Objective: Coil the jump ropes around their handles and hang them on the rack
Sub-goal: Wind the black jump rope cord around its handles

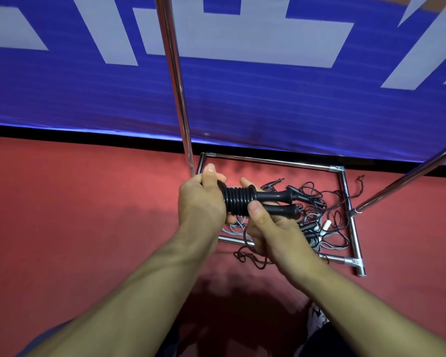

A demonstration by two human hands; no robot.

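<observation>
Left hand (201, 202) clamped on coil (238, 202) end, right hand (265, 228) pinching handles (276, 202) beside it, held above rack (350, 210) base. Rope looks light, springy; likely unwinds if let go. Best grip: across coil. More ropes (319, 222) tangled on floor (88, 215).

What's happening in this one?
A person holds a pair of black handles side by side, with black rope coiled in tight turns around them. The left hand grips the coiled end; the right hand grips the handles just past the coil. Below, more ropes lie tangled on the red floor inside the rack base. This bundle is not yet hung.
</observation>
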